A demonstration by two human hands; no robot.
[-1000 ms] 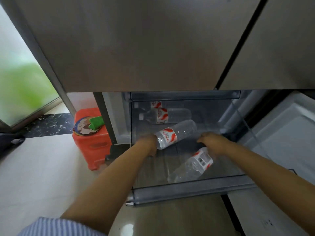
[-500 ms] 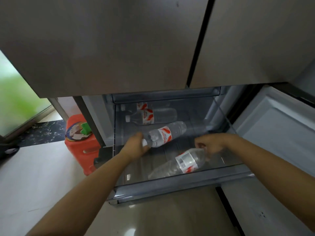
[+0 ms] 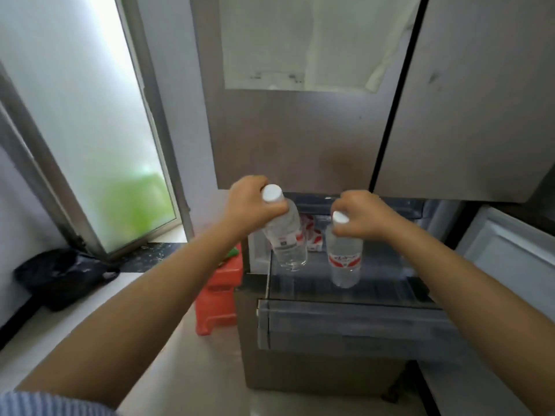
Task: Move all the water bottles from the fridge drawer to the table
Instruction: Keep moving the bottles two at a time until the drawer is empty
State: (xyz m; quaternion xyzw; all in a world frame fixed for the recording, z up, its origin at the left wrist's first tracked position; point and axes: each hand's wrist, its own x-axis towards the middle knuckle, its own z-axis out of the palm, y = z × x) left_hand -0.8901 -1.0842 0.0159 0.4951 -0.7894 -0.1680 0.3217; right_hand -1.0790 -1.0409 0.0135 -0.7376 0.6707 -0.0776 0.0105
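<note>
My left hand point(image 3: 250, 202) grips a clear water bottle point(image 3: 286, 238) by its neck, just under the white cap, and holds it tilted above the open fridge drawer point(image 3: 345, 322). My right hand point(image 3: 363, 214) grips a second water bottle point(image 3: 344, 259) by its neck, hanging upright over the drawer. Both bottles carry red and white labels. Behind them, red and white labels of more bottles point(image 3: 313, 240) show at the back of the drawer, partly hidden.
The closed upper fridge doors point(image 3: 300, 130) stand right behind my hands. A red plastic stool point(image 3: 219, 295) sits on the floor left of the drawer. A black bag point(image 3: 60, 274) lies by the frosted glass door at the left. An open white door panel point(image 3: 510, 259) is at the right.
Both hands have lifted their bottles out of the drawer, from lying on its floor to hanging by the necks above it. My view has risen and pulled back.
</note>
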